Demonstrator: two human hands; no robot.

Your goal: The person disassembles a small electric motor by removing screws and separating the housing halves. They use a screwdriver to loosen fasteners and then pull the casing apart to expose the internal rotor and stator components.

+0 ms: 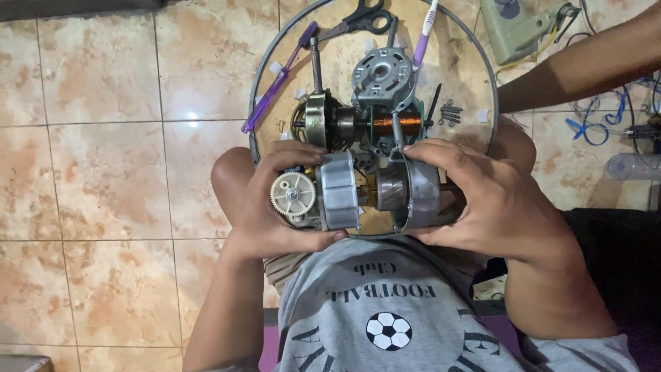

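From my head camera I look down past my grey shirt at both hands working in front of my knees. My left hand (265, 207) is curled tight around the grey motor housing half (339, 191) that carries a cream plastic gear (292, 195) on its outer face, thumb under it and fingers over the top. My right hand (485, 200) is wrapped the same way around the other housing half (421, 193), and between the two halves the copper-coloured rotor (391, 189) shows in the gap. Just beyond my hands, on the tiled floor (103, 172), lies a round wire fan guard (256, 89); inside its ring sit a second motor with a copper winding (396, 124), a brass-coloured cover (317, 118), a grey end cap (382, 77), scissors (365, 19), some dark screws (451, 111) and a white and purple toothbrush (423, 34). A purple toothbrush (279, 79) rests across the ring's left edge. Another person's arm (585, 65) reaches in from the upper right.
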